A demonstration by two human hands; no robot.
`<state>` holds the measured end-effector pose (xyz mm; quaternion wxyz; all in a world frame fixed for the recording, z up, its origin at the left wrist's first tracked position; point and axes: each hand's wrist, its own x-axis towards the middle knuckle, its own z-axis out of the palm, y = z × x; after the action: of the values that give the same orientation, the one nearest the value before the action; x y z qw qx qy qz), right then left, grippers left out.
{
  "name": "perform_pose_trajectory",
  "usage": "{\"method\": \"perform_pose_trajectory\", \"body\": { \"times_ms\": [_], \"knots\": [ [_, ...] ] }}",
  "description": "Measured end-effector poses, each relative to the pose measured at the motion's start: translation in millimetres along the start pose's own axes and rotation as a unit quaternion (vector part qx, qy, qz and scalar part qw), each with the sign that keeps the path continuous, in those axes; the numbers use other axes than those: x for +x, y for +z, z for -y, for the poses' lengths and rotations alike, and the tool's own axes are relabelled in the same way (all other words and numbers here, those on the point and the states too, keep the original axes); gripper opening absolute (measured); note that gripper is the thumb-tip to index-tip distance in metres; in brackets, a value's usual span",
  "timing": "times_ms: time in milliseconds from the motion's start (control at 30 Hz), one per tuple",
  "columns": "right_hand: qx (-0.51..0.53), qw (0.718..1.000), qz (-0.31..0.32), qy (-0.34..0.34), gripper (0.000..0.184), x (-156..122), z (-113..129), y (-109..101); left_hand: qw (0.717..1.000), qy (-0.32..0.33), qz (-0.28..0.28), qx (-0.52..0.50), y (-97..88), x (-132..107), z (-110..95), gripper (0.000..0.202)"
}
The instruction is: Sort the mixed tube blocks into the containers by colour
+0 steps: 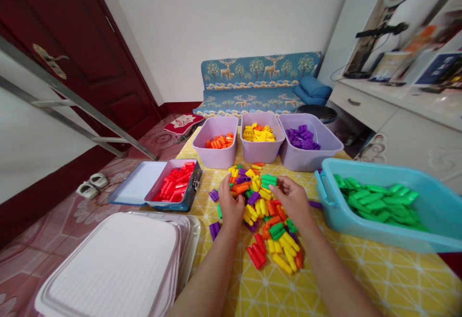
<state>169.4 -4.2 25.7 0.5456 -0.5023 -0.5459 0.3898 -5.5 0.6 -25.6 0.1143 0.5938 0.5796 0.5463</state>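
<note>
While the left hand curls half-open, thumb apart, at the mixed plastic pile, the right hand pinches a green ribbed piece at the pile's far side, long axis left-right.

Between the hands, plastic pieces are red, orange, yellow, green and purple. The tablecloth below is yellow with white lines; the tub right of the hands, turquoise.

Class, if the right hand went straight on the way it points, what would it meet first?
Past the green pieces it grips, the right hand would probably meet yellow pieces first, though depth here is unclear.
</note>
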Motion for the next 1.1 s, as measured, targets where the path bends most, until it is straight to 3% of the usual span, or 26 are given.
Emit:
{"method": "perform_pose_trajectory", "body": {
  "times_ms": [100,200,300,433,567,667,733,833,933,1000,1100],
  "knots": [
    [0.116,0.988,-0.1,-0.003,0.024,1.7,20.6,-7.6,0.999,0.035,-0.014,0.028,-6.4,1.0,-6.0,0.06],
    [0.215,0.952,-0.213,-0.044,0.018,4.3,34.5,-21.4,0.997,0.073,0.006,0.019,-12.6,0.0,-16.8,0.035],
    [0.222,0.941,-0.242,-0.086,0.024,5.9,41.2,-38.8,0.991,0.112,0.073,-0.016,-17.0,-3.7,-28.7,0.019],
    [0.143,0.976,-0.152,-0.067,0.057,6.0,39.9,-49.1,0.972,0.149,0.177,-0.03,-20.0,-8.1,-39.9,0.017],
    [-0.038,0.998,-0.048,0.002,0.05,6.5,17.4,-37.4,0.968,0.161,0.191,0.01,-21.6,-7.9,-42.2,0.017],
    [-0.244,0.969,0.009,-0.028,0.045,6.2,-7.5,-23.8,0.97,0.156,0.172,0.064,-22.5,-6.6,-38.5,0.027],
    [-0.322,0.945,0.036,-0.048,0.046,5.1,-20.0,-16.2,0.97,0.144,0.165,0.102,-22.6,-6.3,-35.0,0.034],
    [-0.331,0.939,0.082,-0.044,0.043,2.4,-25.8,-10.1,0.972,0.12,0.156,0.129,-21.3,-6.6,-31.4,0.034],
    [-0.279,0.948,0.146,-0.04,0.046,-1.7,-17.2,-11.3,0.975,0.104,0.153,0.121,-18.9,-6.8,-29.8,0.016],
    [-0.278,0.939,0.195,-0.049,0.057,-5.5,-7.2,-14.0,0.979,0.091,0.15,0.106,-17.3,-6.7,-28.6,0.013],
    [-0.339,0.905,0.25,-0.061,0.085,-11.1,5.5,-14.0,0.982,0.086,0.148,0.083,-15.4,-6.7,-26.2,0.026]
  ]
}}
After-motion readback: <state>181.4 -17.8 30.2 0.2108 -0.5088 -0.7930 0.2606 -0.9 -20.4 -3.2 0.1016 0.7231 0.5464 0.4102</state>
